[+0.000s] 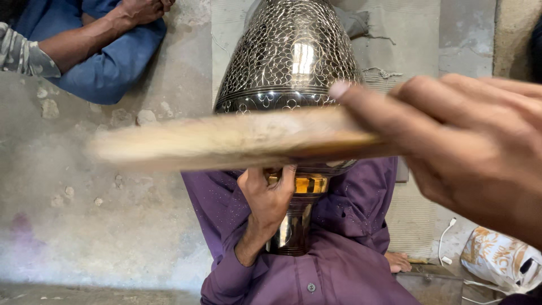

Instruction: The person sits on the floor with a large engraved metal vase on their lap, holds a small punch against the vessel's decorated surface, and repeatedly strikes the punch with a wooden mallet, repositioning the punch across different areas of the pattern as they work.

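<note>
One engraved metal vase (289, 62), gripped at its neck by the left hand (267, 195), while the right hand (468, 152) clutched one blurred wooden stick (226, 138).

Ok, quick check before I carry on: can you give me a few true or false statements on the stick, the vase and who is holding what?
1. The right hand grips a pale wooden stick. True.
2. The stick shows sharp in the picture. False: it is blurred along its length.
3. A hand in a purple sleeve, another person's, grips the metal vase at its narrow stem. True.
4. The vase body is plain. False: a fine engraved pattern covers it.
5. The person at the top left wears red. False: the clothing is blue.
</note>
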